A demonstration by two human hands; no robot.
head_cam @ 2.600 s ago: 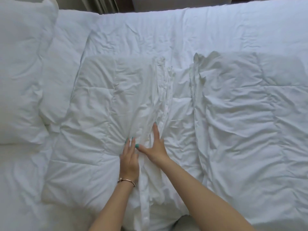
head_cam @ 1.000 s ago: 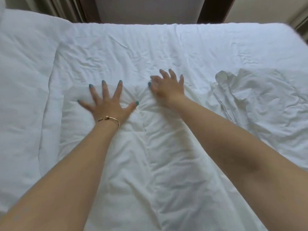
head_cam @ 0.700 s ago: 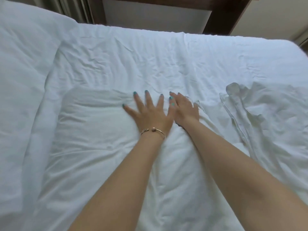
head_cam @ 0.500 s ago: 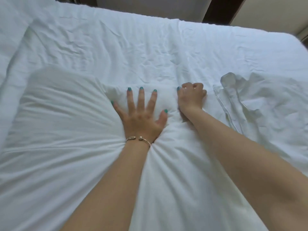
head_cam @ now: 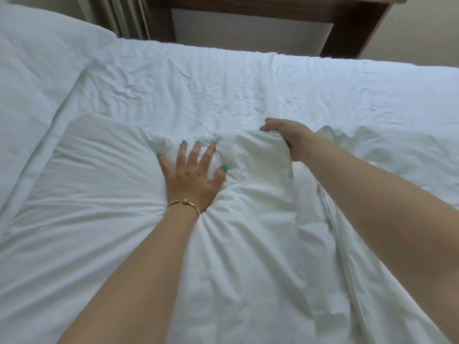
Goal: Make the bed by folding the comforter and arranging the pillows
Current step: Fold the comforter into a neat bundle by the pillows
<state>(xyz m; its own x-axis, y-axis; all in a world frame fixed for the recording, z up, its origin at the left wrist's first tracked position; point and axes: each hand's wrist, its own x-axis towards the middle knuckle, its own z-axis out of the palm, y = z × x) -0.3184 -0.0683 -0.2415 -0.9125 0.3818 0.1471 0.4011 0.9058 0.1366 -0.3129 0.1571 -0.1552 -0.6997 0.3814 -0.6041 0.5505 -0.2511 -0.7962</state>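
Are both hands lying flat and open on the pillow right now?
No, only the left hand presses flat with fingers spread, while the right hand is curled around a pinched-up fold of the pillow.

Far side of the room, past the bed's edge

A dark wooden frame (head_cam: 352, 18) runs along the top of the view and drops down at the right — it borders a pale grey panel (head_cam: 248, 28) set inside it. To its left hang pale curtain folds (head_cam: 121, 16), vertical and close together. A plain cream wall (head_cam: 422, 33) fills the upper right corner — evenly lit, soft daylight, no hard shadows.
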